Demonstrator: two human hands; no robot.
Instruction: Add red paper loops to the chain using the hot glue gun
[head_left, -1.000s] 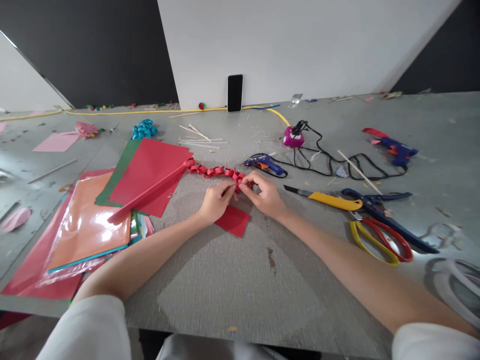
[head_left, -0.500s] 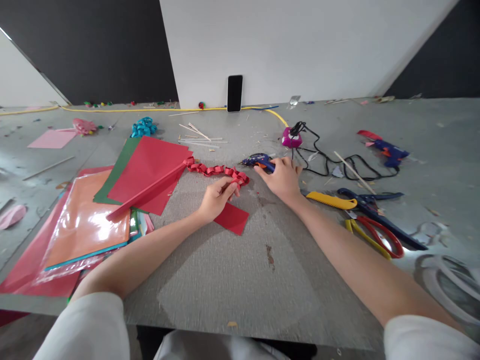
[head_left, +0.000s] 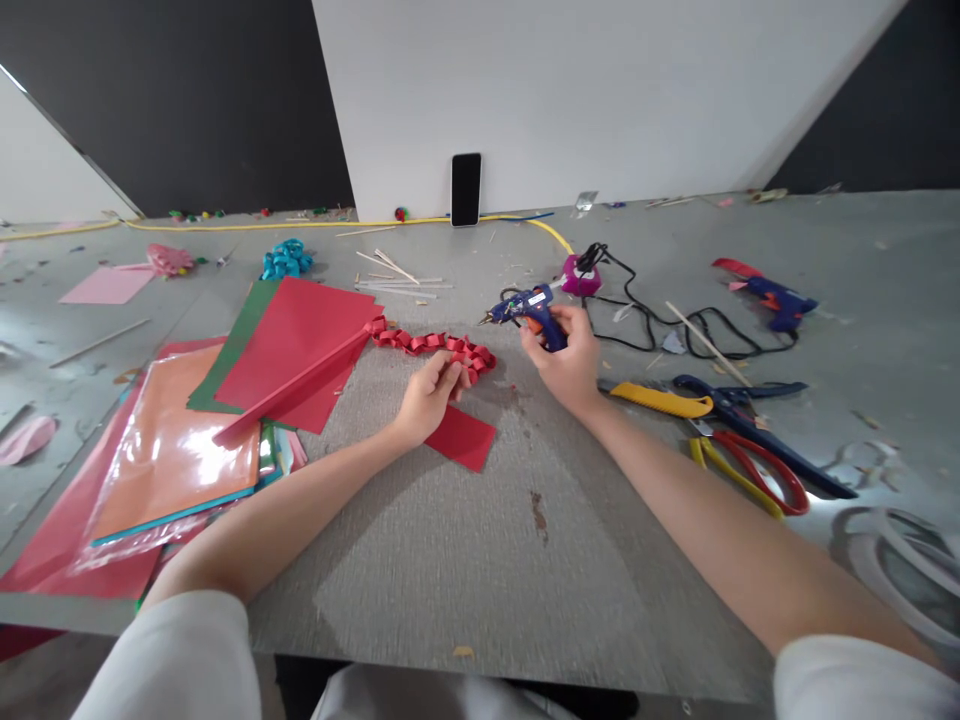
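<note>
View: head camera, looking down your two forearms onto the grey table (head_left: 420,570).
Left arm: enters at lower left from a pale short sleeve (head_left: 176,655); forearm slants up and inward over the table, elbow out wide.
Left hand (head_left: 429,400): near table centre, back of the hand up, wrist about in line with your forearm.
Left fingers: thumb and forefinger pinch the near part of the red paper chain (head_left: 424,343); the other fingers are curled, partly hidden.
Right arm: enters at lower right, stretched longer than the left, running diagonally toward the middle.
Right hand (head_left: 568,360): farther from you than the left, well apart from it, turned inward.
Right fingers: wrapped around the handle of the blue glue gun (head_left: 534,300), thumb on the near side; you cannot tell whether a finger presses the orange trigger.
Glue gun: nozzle aimed left, just beyond the chain's right end, apart from it.
Chain: winds leftward from your left hand to the edge of the red sheets (head_left: 300,335), beside a long folded red strip (head_left: 292,388).
Red rectangle (head_left: 466,440): flat on the table, partly under your left hand.
Right forearm's far side: yellow cutter knife (head_left: 660,400), red-and-yellow-handled scissors (head_left: 761,475).
</note>
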